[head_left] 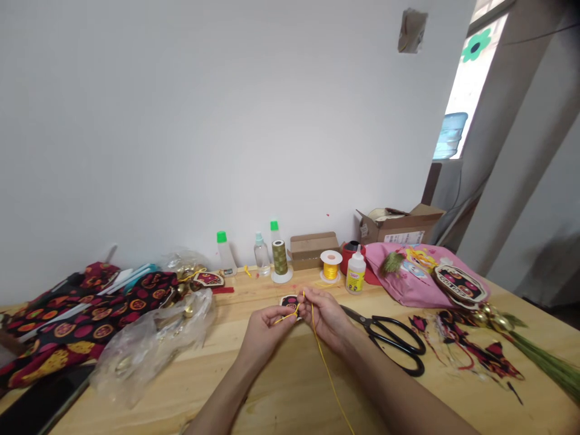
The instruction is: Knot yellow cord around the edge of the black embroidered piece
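Note:
Over the middle of the wooden table, my left hand (270, 324) pinches a yellow cord (327, 368) between thumb and fingers. Close beside it, my right hand (327, 315) is closed on the same cord, which forms a small loop or knot between the two hands. One long end hangs from the right hand toward the table's front edge. Just behind the fingers shows a small dark patterned piece with a pale border (288, 299), partly hidden; I cannot tell whether it is tied to the cord. Black-handled scissors (393, 338) lie right of my right forearm.
A glue bottle (356, 273), a yellow cord spool (331, 267) and a green thread cone (280, 262) stand behind my hands. Patterned fabric (145, 302) and a plastic bag (154, 347) lie left. Right are a pink bag (399, 290), fabric scraps (493, 356) and a cardboard box (399, 228).

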`<control>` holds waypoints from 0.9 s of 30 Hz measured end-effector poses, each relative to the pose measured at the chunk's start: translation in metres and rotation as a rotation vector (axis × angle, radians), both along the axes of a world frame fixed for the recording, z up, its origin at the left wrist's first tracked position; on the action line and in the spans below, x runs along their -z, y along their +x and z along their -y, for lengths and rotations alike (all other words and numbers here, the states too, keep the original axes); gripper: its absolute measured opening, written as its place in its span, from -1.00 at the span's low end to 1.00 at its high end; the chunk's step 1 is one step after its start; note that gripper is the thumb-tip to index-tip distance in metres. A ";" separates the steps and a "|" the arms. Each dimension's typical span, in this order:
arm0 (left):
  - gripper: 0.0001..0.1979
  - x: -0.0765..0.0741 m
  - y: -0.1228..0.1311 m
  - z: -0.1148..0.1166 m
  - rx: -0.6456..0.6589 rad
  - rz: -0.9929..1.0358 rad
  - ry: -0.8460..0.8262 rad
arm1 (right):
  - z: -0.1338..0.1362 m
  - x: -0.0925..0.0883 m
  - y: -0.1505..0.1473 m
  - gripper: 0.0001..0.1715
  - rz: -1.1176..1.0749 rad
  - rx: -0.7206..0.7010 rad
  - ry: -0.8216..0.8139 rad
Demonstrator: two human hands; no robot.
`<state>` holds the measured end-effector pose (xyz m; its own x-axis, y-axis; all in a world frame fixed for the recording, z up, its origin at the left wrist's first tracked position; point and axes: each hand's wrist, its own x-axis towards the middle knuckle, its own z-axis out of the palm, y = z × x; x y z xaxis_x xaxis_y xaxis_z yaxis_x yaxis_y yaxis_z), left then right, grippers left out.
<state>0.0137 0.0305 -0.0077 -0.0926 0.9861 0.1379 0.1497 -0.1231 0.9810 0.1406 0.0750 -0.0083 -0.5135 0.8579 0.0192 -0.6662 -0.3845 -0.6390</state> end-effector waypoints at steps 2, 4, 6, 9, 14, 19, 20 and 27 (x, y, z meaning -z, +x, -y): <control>-0.77 0.001 0.000 0.000 0.013 -0.006 0.002 | 0.000 0.000 0.000 -0.90 0.004 -0.001 -0.015; -0.78 0.000 0.000 0.000 0.022 -0.002 0.002 | -0.001 0.000 0.000 -0.92 -0.006 0.007 -0.025; -0.78 -0.001 0.002 0.000 0.015 0.008 0.000 | -0.001 0.000 0.000 -0.94 -0.026 0.022 -0.038; -0.78 -0.002 0.003 -0.001 0.005 0.018 -0.001 | -0.001 -0.001 0.000 -0.97 -0.039 0.036 -0.068; -0.77 0.000 0.001 0.000 0.023 0.048 -0.014 | -0.001 -0.002 0.000 -0.97 -0.027 0.045 -0.070; -0.76 0.000 0.000 0.001 -0.004 0.050 -0.026 | 0.000 -0.002 0.001 -0.96 -0.014 0.026 -0.061; -0.76 0.000 0.000 0.001 -0.007 0.047 -0.031 | 0.000 -0.002 0.000 -0.96 -0.014 0.026 -0.061; -0.75 0.006 -0.001 -0.004 0.010 0.058 -0.019 | -0.001 -0.001 0.000 -0.96 0.023 0.124 -0.084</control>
<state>0.0122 0.0341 -0.0133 -0.0904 0.9894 0.1139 0.0917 -0.1056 0.9902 0.1406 0.0759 -0.0076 -0.4027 0.9129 -0.0660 -0.6976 -0.3528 -0.6236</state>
